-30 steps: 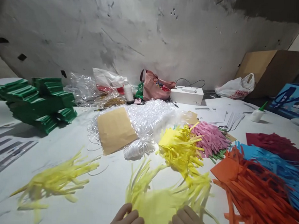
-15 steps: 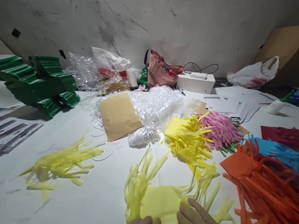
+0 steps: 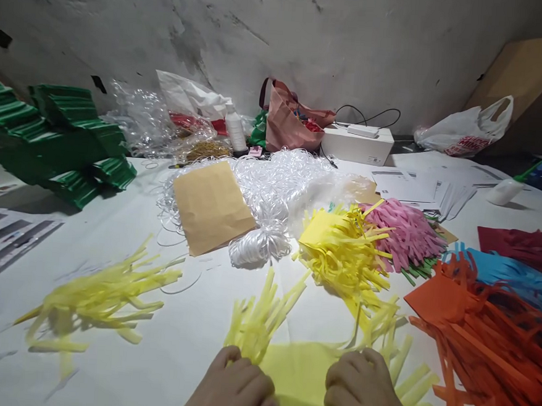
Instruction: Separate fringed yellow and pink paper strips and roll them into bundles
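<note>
Left hand (image 3: 232,389) and right hand (image 3: 362,392): knuckles up, fingers curled down onto yellow fringed sheet (image 3: 299,369) at near edge of table (image 3: 187,339); actual grip cannot be confirmed. Half a second earlier the right hand lay flatter. Beyond: yellow strip pile (image 3: 342,251).

Yellow fringed paper sheet (image 3: 301,369)
It is held flat beneath the curled fingers (image 3: 238,371); cut strips are fanned beyond the fingertips.
</note>
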The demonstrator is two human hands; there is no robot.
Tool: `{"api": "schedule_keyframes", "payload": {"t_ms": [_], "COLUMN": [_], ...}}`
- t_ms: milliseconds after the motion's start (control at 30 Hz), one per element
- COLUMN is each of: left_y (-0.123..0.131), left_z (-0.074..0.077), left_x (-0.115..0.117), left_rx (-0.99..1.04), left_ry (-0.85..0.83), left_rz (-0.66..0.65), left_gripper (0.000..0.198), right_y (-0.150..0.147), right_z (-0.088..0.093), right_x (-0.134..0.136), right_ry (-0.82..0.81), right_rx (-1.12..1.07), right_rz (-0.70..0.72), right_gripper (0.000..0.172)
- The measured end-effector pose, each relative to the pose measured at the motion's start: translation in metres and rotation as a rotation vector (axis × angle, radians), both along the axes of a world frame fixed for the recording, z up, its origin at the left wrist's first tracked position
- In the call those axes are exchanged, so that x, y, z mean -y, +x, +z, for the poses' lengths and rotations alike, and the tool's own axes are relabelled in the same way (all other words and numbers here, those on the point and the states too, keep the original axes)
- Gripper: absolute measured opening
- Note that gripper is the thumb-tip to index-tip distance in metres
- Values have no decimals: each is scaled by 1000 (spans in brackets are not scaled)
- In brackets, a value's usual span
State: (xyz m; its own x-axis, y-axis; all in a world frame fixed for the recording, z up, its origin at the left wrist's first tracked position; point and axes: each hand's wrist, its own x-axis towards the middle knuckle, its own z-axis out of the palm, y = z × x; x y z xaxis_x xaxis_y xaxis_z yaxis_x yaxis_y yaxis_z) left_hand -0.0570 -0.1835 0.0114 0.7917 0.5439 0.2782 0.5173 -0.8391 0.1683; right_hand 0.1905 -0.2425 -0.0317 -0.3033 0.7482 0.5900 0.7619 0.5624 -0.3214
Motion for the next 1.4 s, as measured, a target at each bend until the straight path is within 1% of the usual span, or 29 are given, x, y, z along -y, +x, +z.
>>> {"api": "schedule_keyframes", "payload": {"t_ms": [67,133,167,267,367,433,500,533,600,633,667,733,800,833,933,1000,1067,1133,1167,1200,1300,1400], "left_y": [4,11,15,24,27,27,26,25,24,24,24,24,24,23,19,17,18,21,23,25,27,23], "left_z": [5,11,13,17,16,12,6,3,-3,-6,-8,-12,-14,-14,-10,-6,-2,-1,-2,-4,-12,-18], "left_x": [-6,-13,-16,-22,-23,-22,-20,-19,-18,-18,-17,-17,-17,-17,-18,-15,-9,-2,2,5,10,12], "left_rx": [-131,-261,-316,-441,-492,-494,-490,-486,-462,-442,-420,-370,-325,-306,-243,-93,105,206,211,198,180,191], "left_ry": [-121,-240,-290,-377,-355,-305,-232,-189,-97,-55,-18,48,99,121,215,335,414,409,395,381,363,317], "left_rz": [156,308,364,459,475,469,457,447,413,396,383,362,346,339,349,337,221,50,-22,-68,-91,-76], "left_gripper": [36,34,34,34,35,35,34,33,29,28,27,27,27,27,30,30,25,20,23,28,42,42], "right_y": [2,1,0,-6,-12,-14,-12,-11,-7,-7,-7,-10,-16,-19,-23,-20,-14,-8,-6,-5,-8,-12], "right_z": [7,14,16,18,10,6,8,11,19,23,26,27,22,17,9,10,16,23,25,27,25,18], "right_x": [-5,-10,-13,-21,-27,-29,-30,-30,-28,-26,-25,-23,-22,-22,-23,-22,-19,-16,-14,-12,-9,-7], "right_ry": [-49,-56,-52,-51,-50,-52,-52,-43,9,66,139,284,361,363,327,296,270,244,233,224,208,243], "right_rx": [53,135,176,237,227,228,257,277,288,267,232,180,198,223,259,257,246,244,245,248,263,291], "right_rz": [-81,-154,-183,-258,-322,-348,-368,-384,-395,-372,-317,-147,-15,19,56,79,86,94,104,114,92,25], "right_gripper": [39,39,40,46,52,52,49,45,32,25,21,22,28,31,36,35,35,37,38,39,34,33]}}
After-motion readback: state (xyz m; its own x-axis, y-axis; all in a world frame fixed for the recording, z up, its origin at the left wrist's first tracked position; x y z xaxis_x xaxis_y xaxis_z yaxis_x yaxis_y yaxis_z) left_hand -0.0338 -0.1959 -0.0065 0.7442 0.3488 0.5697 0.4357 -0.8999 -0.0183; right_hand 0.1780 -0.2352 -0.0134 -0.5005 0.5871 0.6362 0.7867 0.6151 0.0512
